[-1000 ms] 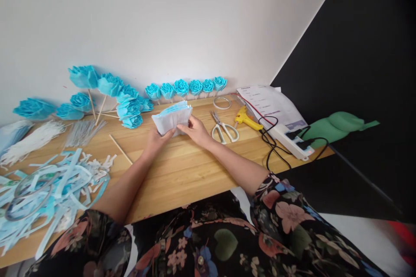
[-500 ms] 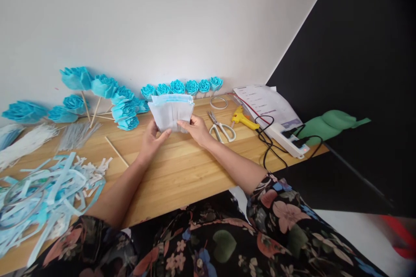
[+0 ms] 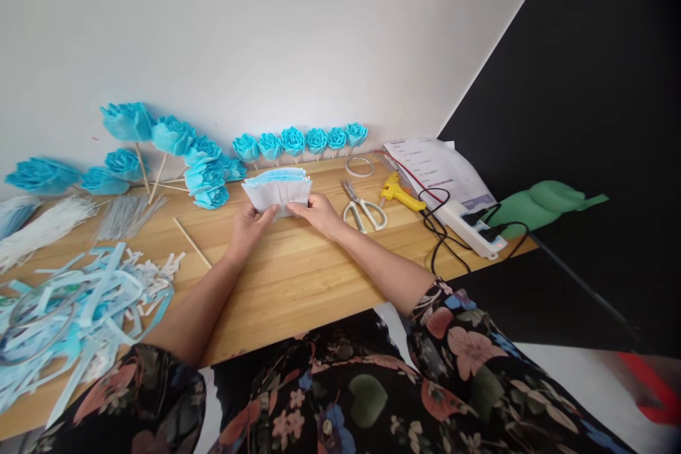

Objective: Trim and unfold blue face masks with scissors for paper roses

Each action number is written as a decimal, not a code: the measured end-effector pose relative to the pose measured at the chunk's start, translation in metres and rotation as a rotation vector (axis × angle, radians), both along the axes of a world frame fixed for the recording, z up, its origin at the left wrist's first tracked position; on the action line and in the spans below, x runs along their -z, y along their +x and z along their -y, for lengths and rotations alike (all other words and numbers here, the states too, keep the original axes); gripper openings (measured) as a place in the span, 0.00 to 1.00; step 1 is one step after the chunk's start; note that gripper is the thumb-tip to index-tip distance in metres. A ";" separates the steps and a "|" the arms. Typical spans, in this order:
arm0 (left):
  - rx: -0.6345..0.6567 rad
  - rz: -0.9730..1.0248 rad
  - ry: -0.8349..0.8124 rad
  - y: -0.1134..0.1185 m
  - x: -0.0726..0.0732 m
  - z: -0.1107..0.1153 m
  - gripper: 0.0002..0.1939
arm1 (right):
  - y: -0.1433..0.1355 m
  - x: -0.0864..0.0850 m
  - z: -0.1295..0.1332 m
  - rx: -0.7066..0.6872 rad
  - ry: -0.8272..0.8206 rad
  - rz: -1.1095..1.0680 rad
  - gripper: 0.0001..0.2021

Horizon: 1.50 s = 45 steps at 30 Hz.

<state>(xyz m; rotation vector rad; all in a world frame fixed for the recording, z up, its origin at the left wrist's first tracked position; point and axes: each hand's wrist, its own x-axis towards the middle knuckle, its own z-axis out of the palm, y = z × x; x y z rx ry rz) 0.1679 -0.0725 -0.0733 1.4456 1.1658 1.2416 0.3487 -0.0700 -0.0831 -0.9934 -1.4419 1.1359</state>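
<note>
At far left, on the wooden table (image 3: pixel 298 291), a tangled pile of blue and white strips (image 3: pixel 109 301), with a bundle of white cords (image 3: pixel 50 227) just behind. Next along, a fan of thin greyish wires (image 3: pixel 128 216), and behind it, by the white wall (image 3: pixel 319 28), a cluster of larger blue flowers (image 3: pixel 174 136), some on slanting pale stems. Nearer, a wooden stick (image 3: pixel 191 242), flat beside the left forearm.

Then the left hand (image 3: pixel 249 227), partly curled, gripping the lower left of the stack of thin sheets (image 3: pixel 279 193) with thumb in front and fingers mostly hidden behind. In the middle, that stack, held up between both hands, with a white creased near face and blue layers along the top; cannot tell whether touching the table. Beyond it, a row of six small blue flowers (image 3: pixel 293 140) along the wall. At lower right of the stack, the right hand (image 3: pixel 322 215), likewise bent and pinching, with thumb in front, near the other thumb, and fingers out of sight.

Farther right, white-handled scissors (image 3: pixel 365 209), with a pale ring (image 3: pixel 360 175) just beyond. Then a yellow glue gun (image 3: pixel 403 193), black cable (image 3: pixel 437 234), printed papers (image 3: pixel 433 163) and a white power strip (image 3: pixel 468 230) with plugs in. At far right, a rounded green object (image 3: pixel 537 206), too unclear to name
</note>
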 end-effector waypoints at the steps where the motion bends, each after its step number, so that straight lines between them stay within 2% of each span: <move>1: 0.003 0.001 0.001 0.000 0.000 0.000 0.26 | 0.001 -0.002 0.001 0.012 -0.001 0.016 0.18; 4: 0.031 0.018 0.060 -0.001 -0.001 0.003 0.24 | 0.002 -0.010 0.005 0.046 -0.005 0.019 0.19; 8: 0.055 0.028 0.095 -0.001 0.000 0.002 0.28 | 0.002 -0.016 0.008 0.047 -0.020 -0.009 0.20; 12: 0.056 0.027 0.097 -0.002 0.005 -0.005 0.29 | 0.002 -0.009 0.005 -0.031 -0.056 -0.015 0.21; 15: 0.068 0.015 0.102 -0.003 0.008 -0.008 0.28 | 0.002 -0.002 0.003 -0.015 -0.098 0.049 0.21; 19: 0.068 0.037 0.080 -0.001 0.002 -0.003 0.28 | 0.003 -0.004 0.003 0.040 -0.079 0.087 0.20; 25: 0.114 0.064 0.194 0.001 -0.006 0.004 0.25 | 0.001 -0.013 0.006 0.078 -0.081 -0.031 0.20; 30: 0.059 0.043 0.131 -0.001 -0.001 0.000 0.27 | 0.001 -0.002 -0.001 -0.012 -0.093 -0.060 0.19; 33: 0.067 0.032 0.116 -0.001 0.000 -0.001 0.27 | 0.001 0.001 -0.003 0.000 -0.088 -0.072 0.20; 40: 0.035 0.033 0.078 -0.002 0.002 0.001 0.25 | 0.001 -0.002 0.000 0.036 -0.113 -0.037 0.18; 45: -0.045 0.051 0.100 -0.002 -0.002 0.006 0.24 | 0.002 -0.006 0.004 -0.042 -0.083 -0.079 0.19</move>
